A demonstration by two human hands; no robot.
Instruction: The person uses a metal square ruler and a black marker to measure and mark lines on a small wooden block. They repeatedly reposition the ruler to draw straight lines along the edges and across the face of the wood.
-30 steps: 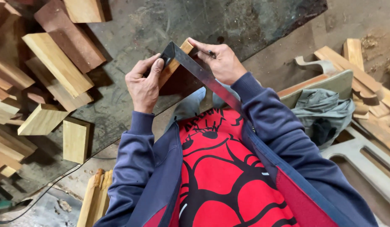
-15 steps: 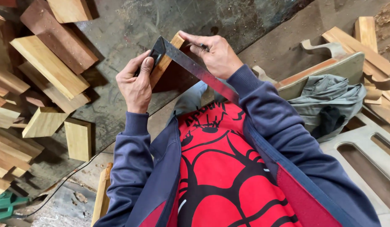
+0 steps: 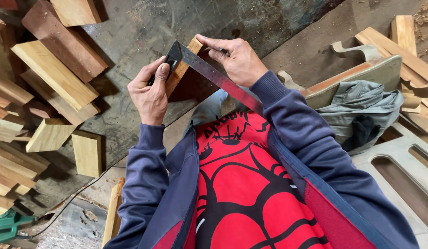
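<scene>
My left hand (image 3: 150,90) grips the black stock of a metal try square (image 3: 213,74) and presses it against a small wooden block (image 3: 182,65). The square's steel blade runs down to the right across the block's upper edge. My right hand (image 3: 238,59) rests on the block's far corner and the blade, pinching a dark pencil-like tool between thumb and forefinger. Both arms wear dark blue sleeves over a red and black shirt.
Several cut wooden blocks (image 3: 55,74) lie scattered at the left on a dark stained surface (image 3: 144,27). Loose wood offcuts (image 3: 398,46) pile up at the upper right. A grey cloth (image 3: 357,108) sits on a cut-out panel (image 3: 398,152) at right. A green tool (image 3: 6,226) shows at bottom left.
The view shifted slightly; block and square sit a little higher and further left. My hands keep the same grip on the square and block.
</scene>
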